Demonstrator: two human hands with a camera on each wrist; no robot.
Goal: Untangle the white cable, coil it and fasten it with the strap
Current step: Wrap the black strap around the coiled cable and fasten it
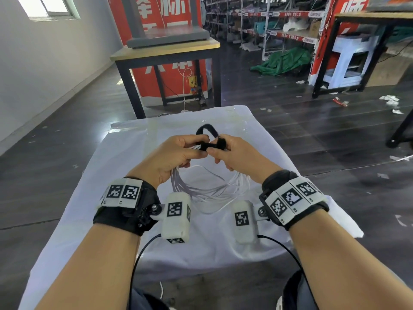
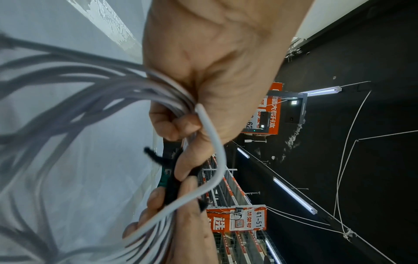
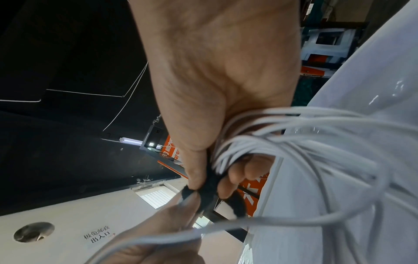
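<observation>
cable (image 2: pixel 68 100) loops blurred in left wrist view. strap (image 1: pixel 209 146) wrap point hidden by fingers (image 1: pixel 196 139). cable ends not discernible.

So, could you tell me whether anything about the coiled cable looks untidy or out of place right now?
One turn of the thin white cable arcs loose outside the bundle, over the left hand. The fuzzy black strap isn't closed; the right hand pinches its end.

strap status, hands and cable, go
Left hand and right hand both pinch black strap. White cable coiled, hanging below. Strap not closed. Nothing in the way.
</observation>
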